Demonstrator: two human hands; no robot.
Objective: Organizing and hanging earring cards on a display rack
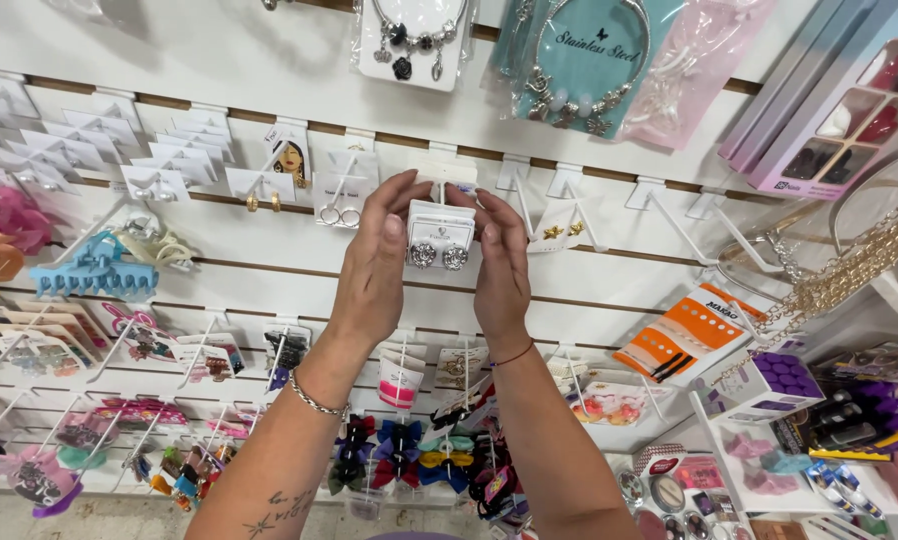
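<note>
Forearms cut off below; left hand (374, 262) and right hand (499, 268) pinch earring card (440, 236) at wall panel (219, 60) hook; card edges hidden.

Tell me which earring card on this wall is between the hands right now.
The white card with two round sparkly silver studs, between left hand and right hand. The other cards hang on pegs, untouched.

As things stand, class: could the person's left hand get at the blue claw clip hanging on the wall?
Probably yes. The left hand holds the earring card now, but the blue claw clip hangs uncovered further left, with nothing between them.
</note>
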